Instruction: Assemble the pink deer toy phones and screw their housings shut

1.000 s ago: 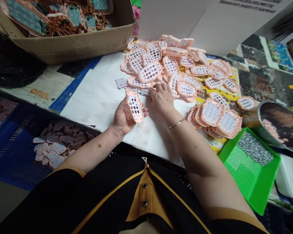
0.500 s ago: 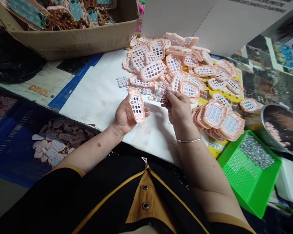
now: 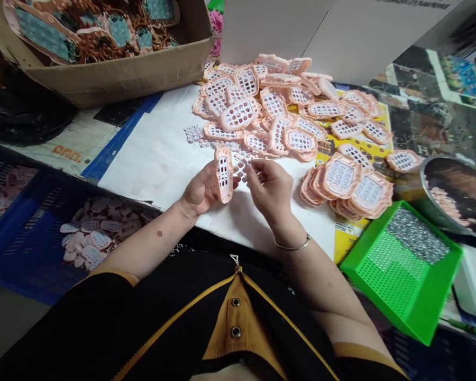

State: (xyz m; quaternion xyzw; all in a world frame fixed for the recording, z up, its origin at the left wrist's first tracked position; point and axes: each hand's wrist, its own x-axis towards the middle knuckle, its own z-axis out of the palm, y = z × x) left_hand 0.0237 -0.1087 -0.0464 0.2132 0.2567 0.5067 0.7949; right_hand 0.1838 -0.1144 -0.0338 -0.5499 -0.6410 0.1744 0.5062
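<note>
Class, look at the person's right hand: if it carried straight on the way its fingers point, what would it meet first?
The right hand points left, its fingers pinching a small clear keypad sheet. Straight on, it would probably first meet the pink shell held upright in the left hand, though depth is hard to judge.

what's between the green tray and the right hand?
Head view: a fanned stack of pink keypad frames on the white sheet lies between the green tray and the right hand.

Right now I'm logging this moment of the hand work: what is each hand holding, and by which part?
The left hand grips a pink keypad shell by its long edge, stood on its side. The right hand pinches a small clear button sheet at one end.
</note>
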